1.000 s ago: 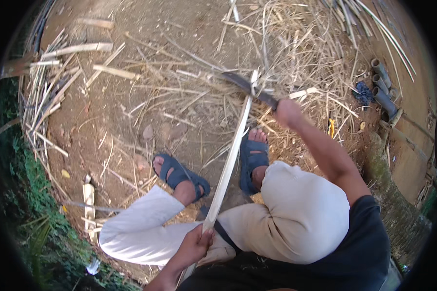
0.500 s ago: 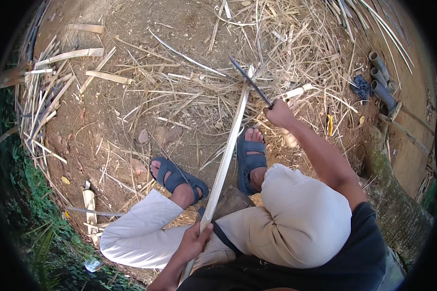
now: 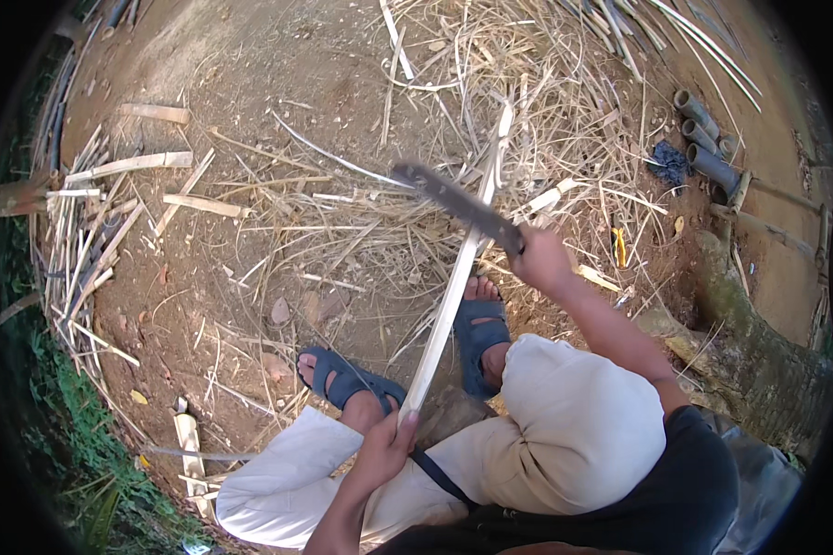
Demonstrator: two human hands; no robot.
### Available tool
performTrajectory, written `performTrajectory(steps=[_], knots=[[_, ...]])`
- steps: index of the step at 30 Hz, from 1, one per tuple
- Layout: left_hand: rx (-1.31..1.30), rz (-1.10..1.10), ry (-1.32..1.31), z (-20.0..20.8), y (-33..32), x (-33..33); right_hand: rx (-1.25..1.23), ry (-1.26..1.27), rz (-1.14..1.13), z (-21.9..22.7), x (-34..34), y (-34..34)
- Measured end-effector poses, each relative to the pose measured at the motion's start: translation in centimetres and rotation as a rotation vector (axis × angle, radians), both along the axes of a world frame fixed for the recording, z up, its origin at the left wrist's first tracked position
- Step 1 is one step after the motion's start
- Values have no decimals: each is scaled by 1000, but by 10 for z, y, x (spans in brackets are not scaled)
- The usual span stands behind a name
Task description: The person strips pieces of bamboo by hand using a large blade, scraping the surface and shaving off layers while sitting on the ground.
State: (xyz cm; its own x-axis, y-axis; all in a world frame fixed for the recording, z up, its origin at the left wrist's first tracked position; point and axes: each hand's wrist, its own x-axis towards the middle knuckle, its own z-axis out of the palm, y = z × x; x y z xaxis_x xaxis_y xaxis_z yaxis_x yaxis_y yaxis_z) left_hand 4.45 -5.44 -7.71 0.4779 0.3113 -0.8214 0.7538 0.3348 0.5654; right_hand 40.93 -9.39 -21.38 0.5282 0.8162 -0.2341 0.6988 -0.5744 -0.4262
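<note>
A long pale bamboo strip (image 3: 442, 335) slants from my lap away over the ground between my sandalled feet. My left hand (image 3: 385, 453) is closed around its near part, by my left thigh. In my right hand (image 3: 542, 262) is the handle of a machete (image 3: 453, 205). Its dark, broad blade lies across the strip beyond my right foot, pointing to the far left. Past the blade, a thin sliver (image 3: 501, 166) stands slightly off the strip's far part. The handle is mostly hidden by my fingers.
Thin bamboo shavings (image 3: 361, 236) litter the ground ahead. Cut strips (image 3: 88, 231) are heaped at the left. Dark bamboo tubes (image 3: 710, 166) and a dark crumpled cloth (image 3: 668, 164) lie at the right, near a yellow-handled tool (image 3: 618, 247). A thick tree root (image 3: 759, 361) flanks my right side.
The machete has come nearer to me along the strip, and its blade now shows its flat side. A sliver now stands away from the strip's far part. The whole view has shifted somewhat.
</note>
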Motion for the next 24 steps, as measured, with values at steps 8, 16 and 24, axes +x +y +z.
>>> performTrajectory(steps=[8, 16, 24], knots=[[-178, 23, 187, -4, -15, -13, -248, -229, 252, -55, 59, -10], [-119, 55, 198, 7, -26, -16, -454, 76, 59, -11, 28, 26], [-326, 143, 224, 38, -25, -31, -626, -72, -60, -39, 94, 2]])
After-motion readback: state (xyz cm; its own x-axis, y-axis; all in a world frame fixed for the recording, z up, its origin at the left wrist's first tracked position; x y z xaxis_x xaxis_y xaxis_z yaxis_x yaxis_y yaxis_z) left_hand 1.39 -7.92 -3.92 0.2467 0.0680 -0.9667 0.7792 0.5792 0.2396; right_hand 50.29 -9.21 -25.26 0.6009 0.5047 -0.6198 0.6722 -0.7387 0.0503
